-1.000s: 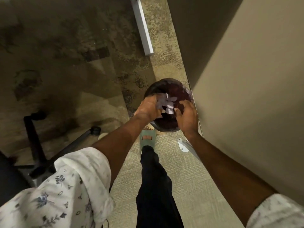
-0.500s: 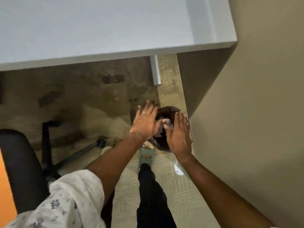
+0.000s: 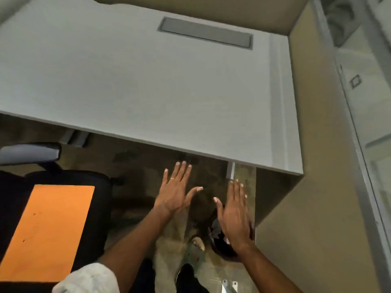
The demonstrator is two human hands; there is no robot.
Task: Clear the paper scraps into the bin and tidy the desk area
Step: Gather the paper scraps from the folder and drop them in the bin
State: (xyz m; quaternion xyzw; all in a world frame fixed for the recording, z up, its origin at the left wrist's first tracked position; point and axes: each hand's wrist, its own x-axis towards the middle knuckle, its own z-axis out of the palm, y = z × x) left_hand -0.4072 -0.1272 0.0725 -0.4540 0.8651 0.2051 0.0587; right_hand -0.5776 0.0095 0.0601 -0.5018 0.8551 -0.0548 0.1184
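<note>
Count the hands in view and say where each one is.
2. The left hand is spread open above the floor below the desk edge; the right hand is open over the bin, partly hiding it.

Dark round bin point(image 3: 222, 249) on floor by partition, under my right hand; pale paper scraps point(image 3: 214, 229) inside. Grey surface point(image 3: 148, 81) bare.

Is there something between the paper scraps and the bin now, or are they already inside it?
Nothing visible blocks them. The paper scraps already lie inside the bin. The right hand hovers open above the bin and hides part of it; the left hand is open, beside it.
</note>
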